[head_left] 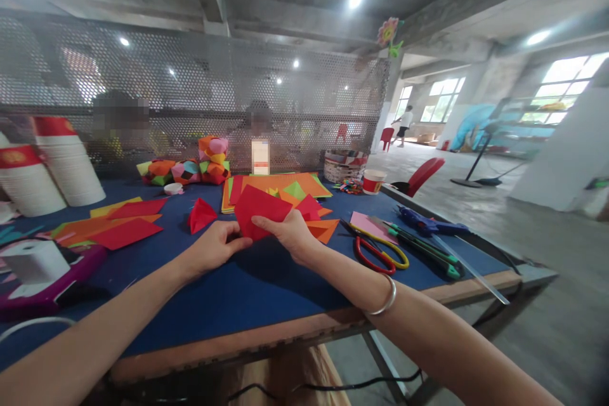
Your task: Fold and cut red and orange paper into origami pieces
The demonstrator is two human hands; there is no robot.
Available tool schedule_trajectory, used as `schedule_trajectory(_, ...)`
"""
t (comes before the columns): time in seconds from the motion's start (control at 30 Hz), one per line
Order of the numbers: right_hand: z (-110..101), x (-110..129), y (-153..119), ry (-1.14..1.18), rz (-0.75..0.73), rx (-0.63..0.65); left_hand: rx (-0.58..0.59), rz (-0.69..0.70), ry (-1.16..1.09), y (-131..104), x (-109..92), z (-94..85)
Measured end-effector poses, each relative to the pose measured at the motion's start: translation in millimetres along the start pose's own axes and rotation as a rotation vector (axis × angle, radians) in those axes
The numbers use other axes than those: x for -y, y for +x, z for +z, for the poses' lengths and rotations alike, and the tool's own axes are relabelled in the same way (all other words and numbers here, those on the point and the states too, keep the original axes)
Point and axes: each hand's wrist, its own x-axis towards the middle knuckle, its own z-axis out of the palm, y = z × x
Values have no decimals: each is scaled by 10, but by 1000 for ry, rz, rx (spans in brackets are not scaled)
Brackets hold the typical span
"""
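- Bare forearms (114, 323) reach in, the right one wearing a silver bangle (389, 298).
- Right hand (292, 235) pinches a red paper sheet (259, 203) above the blue tabletop (204, 317).
- Left hand (216, 246), half curled, is at its lower left edge; whether it grips cannot be told.
- Red-and-yellow-handled scissors (380, 252) lie to the right.

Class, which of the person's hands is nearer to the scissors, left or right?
Right. The right hand, holding red paper, is left of the scissors; the left hand is farther left, near the paper's lower-left edge.
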Motion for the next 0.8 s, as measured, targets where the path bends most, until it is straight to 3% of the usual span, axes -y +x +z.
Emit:
schedule_trajectory(0.23, -19, -15, 18, -23, -23, 14, 54, -8, 95, 7, 7, -14)
schedule_trajectory(0.37, -31, -13, 26, -24, -49, 27, -5, -18, 71, 15, 6, -51)
schedule_trajectory(0.6, -11, -37, 24, -35, -28, 61, -219, 17, -84, 72, 12, -148)
schedule_trajectory(0.8, 2, -24, 16, 12, 14, 54, -171, -38, -198, 45, -14, -121)
